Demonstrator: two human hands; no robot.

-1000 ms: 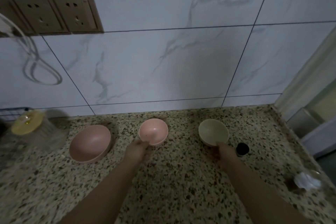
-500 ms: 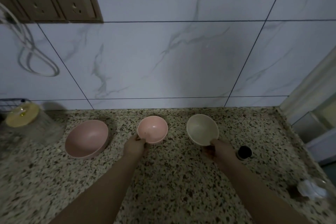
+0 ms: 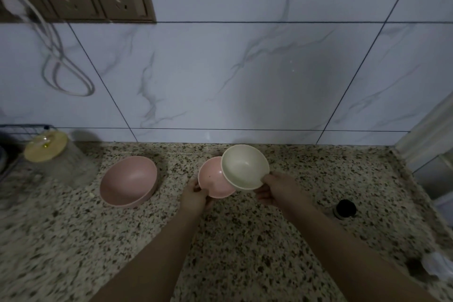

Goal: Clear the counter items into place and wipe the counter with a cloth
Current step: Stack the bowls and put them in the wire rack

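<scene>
While the left hand (image 3: 196, 195) pinches the small pink plastic bowl's (image 3: 213, 179) near rim, the right hand (image 3: 278, 189) grips the cream bowl (image 3: 245, 167), tilted, overlapping the pink bowl's right side; both look empty. Half a second ago they sat apart on the speckled stone counter (image 3: 245, 252). Left of them sits a larger empty pink bowl (image 3: 128, 180); right, a black-capped jar (image 3: 345, 208).

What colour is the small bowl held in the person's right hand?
Cream, off-white: the small round bowl in the right hand, clearest in the head view.
</scene>
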